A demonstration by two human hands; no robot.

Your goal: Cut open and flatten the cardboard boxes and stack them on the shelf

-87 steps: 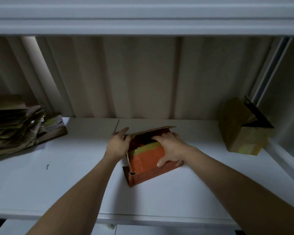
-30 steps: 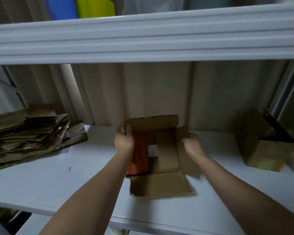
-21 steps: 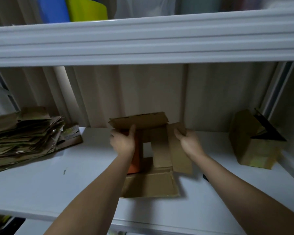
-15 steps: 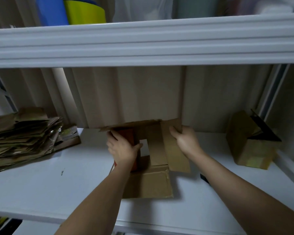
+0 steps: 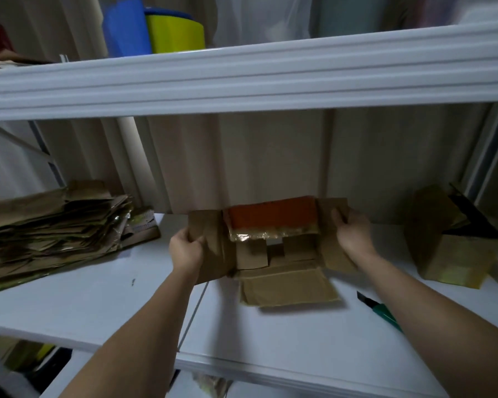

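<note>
White metal shelf board (image 5: 98,305) fills the lower frame; everything below placed relative to it. Upper white shelf beam (image 5: 242,79) runs across above it, with a blue container (image 5: 127,27) and a yellow-green container (image 5: 176,33) standing on top. At the shelf board's far left end, a messy pile of flattened brown cardboard sheets (image 5: 49,225). At its far right end, against the back, an uncut brown cardboard box with yellowish tape (image 5: 449,239), tilted, one dark flap up. Centre of the board, toward the back: opened-up brown cardboard box with an orange printed panel (image 5: 270,242), flaps spread out, front flap lying flat on the board, orange panel raised at the rear, clear tape strip along its lower edge. The box sits between the two hands. Left hand (image 5: 186,248) grips the left flap, thumb on top, fingers curled behind. Right hand (image 5: 354,234) holds the right flap, thumb over its inner face. Hands well apart, one on each side flap. Green-handled utility knife (image 5: 377,308) lies on the board just right of the box's front flap, partly hidden under the right forearm.
</note>
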